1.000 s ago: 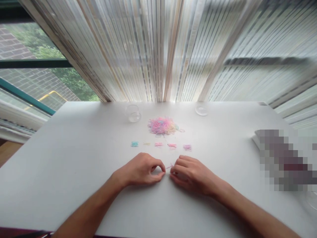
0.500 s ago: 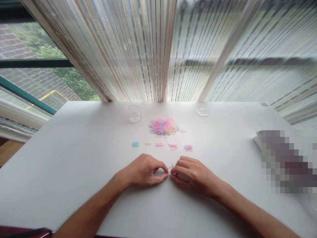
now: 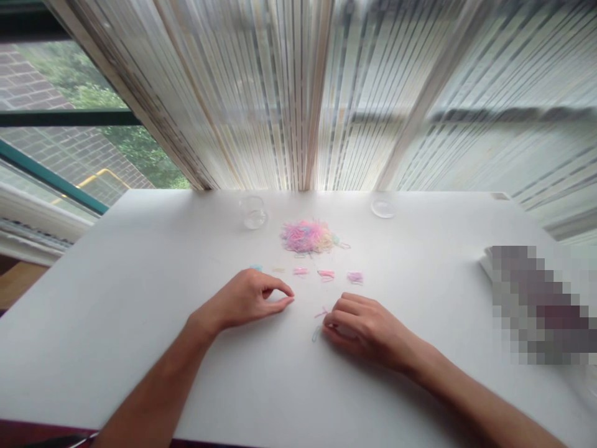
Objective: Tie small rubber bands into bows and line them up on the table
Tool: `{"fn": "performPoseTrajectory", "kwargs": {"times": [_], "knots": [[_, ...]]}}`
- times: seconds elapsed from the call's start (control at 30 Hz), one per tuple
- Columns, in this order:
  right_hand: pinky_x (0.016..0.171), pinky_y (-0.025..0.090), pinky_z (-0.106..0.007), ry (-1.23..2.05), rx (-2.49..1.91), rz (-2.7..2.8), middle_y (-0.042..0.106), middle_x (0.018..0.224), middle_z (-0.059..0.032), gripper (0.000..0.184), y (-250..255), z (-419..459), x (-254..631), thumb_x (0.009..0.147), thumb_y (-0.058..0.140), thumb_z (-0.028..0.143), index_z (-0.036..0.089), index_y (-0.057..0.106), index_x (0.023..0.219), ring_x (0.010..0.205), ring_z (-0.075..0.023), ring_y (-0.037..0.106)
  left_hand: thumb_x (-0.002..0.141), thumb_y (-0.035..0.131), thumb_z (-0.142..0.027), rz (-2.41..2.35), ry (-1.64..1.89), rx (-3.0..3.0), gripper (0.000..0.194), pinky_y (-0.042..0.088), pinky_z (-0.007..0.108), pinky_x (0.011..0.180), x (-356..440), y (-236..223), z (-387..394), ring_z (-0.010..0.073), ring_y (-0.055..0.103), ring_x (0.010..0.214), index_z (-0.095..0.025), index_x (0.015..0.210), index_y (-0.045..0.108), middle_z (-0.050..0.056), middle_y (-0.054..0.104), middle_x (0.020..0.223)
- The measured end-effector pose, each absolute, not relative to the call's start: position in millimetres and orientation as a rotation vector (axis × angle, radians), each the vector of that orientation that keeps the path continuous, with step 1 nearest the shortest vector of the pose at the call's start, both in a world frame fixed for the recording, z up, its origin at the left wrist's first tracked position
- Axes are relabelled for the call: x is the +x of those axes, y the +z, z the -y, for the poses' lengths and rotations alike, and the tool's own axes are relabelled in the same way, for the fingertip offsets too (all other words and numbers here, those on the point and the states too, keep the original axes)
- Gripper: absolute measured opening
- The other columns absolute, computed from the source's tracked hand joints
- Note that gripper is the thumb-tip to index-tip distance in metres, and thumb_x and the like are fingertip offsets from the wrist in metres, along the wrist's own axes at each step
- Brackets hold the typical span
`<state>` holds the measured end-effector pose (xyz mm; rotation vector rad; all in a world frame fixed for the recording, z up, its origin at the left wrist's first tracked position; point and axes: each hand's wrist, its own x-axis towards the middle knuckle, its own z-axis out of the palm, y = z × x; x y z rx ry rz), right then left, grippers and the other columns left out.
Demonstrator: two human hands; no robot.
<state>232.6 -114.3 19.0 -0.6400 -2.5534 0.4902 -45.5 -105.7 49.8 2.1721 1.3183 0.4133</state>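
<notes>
My left hand (image 3: 249,300) is above the table, thumb and forefinger pinched together; whatever is between the tips is too small to make out. Close by on the right, my right hand (image 3: 361,326) rests with its fingers curled in, and what they hold is hidden. At its fingertips show a thin pale blue loop (image 3: 316,335) and a thin pink-purple strand (image 3: 321,312). Beyond the hands runs a row of small sorted heaps: blue (image 3: 256,267), partly covered by my left hand, pale yellow (image 3: 278,270), pink (image 3: 300,271), deeper pink (image 3: 326,274) and purple (image 3: 355,278).
A large pile of mixed pastel loops (image 3: 308,236) lies behind the row. A clear round container (image 3: 254,214) stands at the back left, a clear round lid (image 3: 383,208) at the back right. A blurred-out object (image 3: 536,298) sits on the white table (image 3: 116,323) at right.
My left hand has moved away from my right fingertips, left and farther up the table, still pinched. My right hand has barely moved; the pale blue loop shows more fully.
</notes>
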Motion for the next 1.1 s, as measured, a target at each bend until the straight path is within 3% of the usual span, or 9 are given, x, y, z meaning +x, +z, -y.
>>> {"fn": "performPoseTrajectory", "kwargs": {"times": [0.1,0.2,0.37,0.57,0.93,1.1], "knots": [[0.061,0.042,-0.027,0.509,-0.652,2.542,0.064,0.075,-0.0033,0.016,18.3,114.0,232.1,0.100,0.053,0.020,0.019,0.063,0.087,0.068,-0.0152,0.054,0.087,0.065,-0.035,-1.487,0.508,2.136,0.023,0.026,0.020,0.049,-66.1,51.3,97.6,0.0075,0.029,0.050,-0.019,0.091,0.082,-0.006,0.035,0.052],[0.061,0.042,-0.027,0.507,-0.656,2.534,0.064,0.074,-0.0031,0.016,17.1,113.7,232.1,0.099,0.053,0.020,0.019,0.064,0.087,0.067,-0.0153,0.054,0.088,0.065,-0.040,-1.607,0.540,2.126,0.028,0.026,0.020,0.048,-77.9,48.1,92.7,0.0080,0.030,0.050,-0.020,0.093,0.082,-0.006,0.038,0.052],[0.062,0.043,-0.027,0.521,-0.666,2.538,0.064,0.075,-0.0034,0.014,17.0,113.2,233.2,0.098,0.054,0.019,0.019,0.064,0.088,0.069,-0.0157,0.055,0.089,0.064,-0.042,-1.618,0.507,2.210,0.027,0.032,0.020,0.051,-76.8,39.9,89.9,0.0099,0.044,0.052,-0.022,0.092,0.083,-0.002,0.060,0.055],[0.062,0.044,-0.027,0.534,-0.671,2.535,0.064,0.076,-0.0036,0.014,17.8,112.8,233.6,0.098,0.054,0.020,0.019,0.064,0.089,0.069,-0.0160,0.055,0.089,0.067,-0.038,-1.612,0.464,2.272,0.021,0.040,0.020,0.059,-71.0,36.0,88.6,0.0116,0.057,0.060,-0.024,0.093,0.082,-0.001,0.078,0.079],[0.061,0.043,-0.027,0.525,-0.674,2.530,0.064,0.075,-0.0036,0.015,16.0,113.6,233.8,0.099,0.054,0.021,0.019,0.065,0.088,0.069,-0.0157,0.055,0.090,0.062,-0.041,-1.670,0.476,2.285,0.027,0.039,0.021,0.057,-69.0,38.9,89.6,0.0128,0.058,0.060,-0.023,0.091,0.082,0.000,0.075,0.072],[0.061,0.043,-0.027,0.542,-0.674,2.532,0.064,0.076,-0.0040,0.016,14.5,113.3,234.0,0.099,0.053,0.021,0.019,0.066,0.089,0.069,-0.0158,0.055,0.090,0.061,-0.040,-1.681,0.483,2.278,0.027,0.035,0.021,0.055,-68.0,41.3,90.7,0.0117,0.053,0.057,-0.022,0.090,0.081,-0.002,0.064,0.060]]}}
